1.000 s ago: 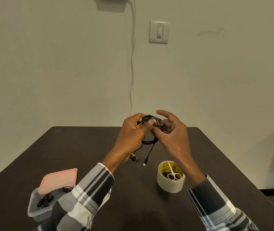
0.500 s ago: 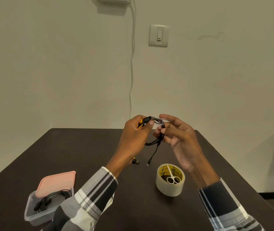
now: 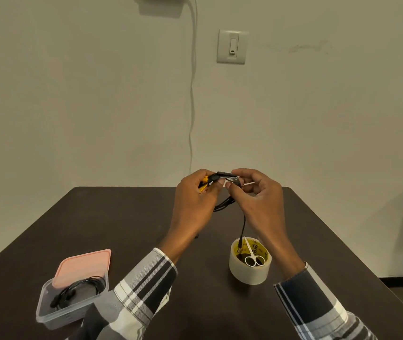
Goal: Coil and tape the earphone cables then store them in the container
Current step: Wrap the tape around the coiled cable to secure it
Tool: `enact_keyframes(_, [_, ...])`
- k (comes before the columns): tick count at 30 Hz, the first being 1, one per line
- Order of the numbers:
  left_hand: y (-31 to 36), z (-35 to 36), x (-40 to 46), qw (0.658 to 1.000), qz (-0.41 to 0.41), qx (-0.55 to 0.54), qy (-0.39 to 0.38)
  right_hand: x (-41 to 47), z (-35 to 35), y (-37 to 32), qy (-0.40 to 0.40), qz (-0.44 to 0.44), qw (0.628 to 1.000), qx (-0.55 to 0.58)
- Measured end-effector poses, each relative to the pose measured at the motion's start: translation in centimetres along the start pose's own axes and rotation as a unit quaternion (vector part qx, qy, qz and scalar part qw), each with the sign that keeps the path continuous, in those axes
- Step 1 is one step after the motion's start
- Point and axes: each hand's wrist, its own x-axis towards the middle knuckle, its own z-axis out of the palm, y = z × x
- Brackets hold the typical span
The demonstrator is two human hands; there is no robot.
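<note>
While both hands are hovering above the dark brown wooden surface (image 3: 112, 217), they are meeting over a coiled black earphone cable with yellow-orange parts (image 3: 222, 179); the left hand (image 3: 193, 204) is gripping one end of the bundle, its fingers (image 3: 216, 186) curling round the strands where the yellow-orange bits are showing; the right hand (image 3: 257, 200) is pinching the other side of the bundle between thumb and forefinger, with a small strip of clear tape (image 3: 234, 179) lying against the coil there; a thin pale sliver is sticking out to the right of that pinch, too small to identify; a loose black loop is sagging beneath the hands, and one strand is hanging down so that its plug end is dangling over the roll below.

Nearer the person, a wide roll of clear packing tape with a yellow printed core (image 3: 249, 268) is sitting on the surface under the right forearm; small white-handled scissors (image 3: 252, 256) are resting inside its core, blades pointing away; on the left, a clear plastic rectangular container (image 3: 48, 307) is standing well apart from the hands, with a bundle of black earphones (image 3: 78, 289) lying inside it; a pink lid (image 3: 85, 266) is lying askew across its far edge, leaving the near part uncovered; checked sleeves are covering both forearms.
</note>
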Motion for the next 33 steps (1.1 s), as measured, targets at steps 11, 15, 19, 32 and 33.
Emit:
enact_keyframes(11, [-0.6,0.4,-0.4,0.999,0.024,0.041,-0.001,-0.2,0.1,0.5,0.015,0.035,0.999,0.007])
enact_keyframes(15, [-1.0,0.5,-0.4,0.998,-0.015,0.059,-0.009,-0.4,0.2,0.7,-0.009,0.063,0.997,0.038])
enact_keyframes(19, [-1.0,0.3,-0.4,0.997,-0.061,-0.026,-0.035,-0.5,0.0,0.6,-0.041,0.127,0.98,0.146])
enact_keyframes(32, [-0.4,0.4,-0.7,0.977,-0.094,-0.187,-0.028,0.0,-1.1,0.2,-0.057,0.207,0.914,0.344])
enact_keyframes(33, [-0.5,0.6,-0.8,0.977,-0.095,-0.191,-0.017,0.0,-1.1,0.2,-0.06,0.207,0.913,0.346])
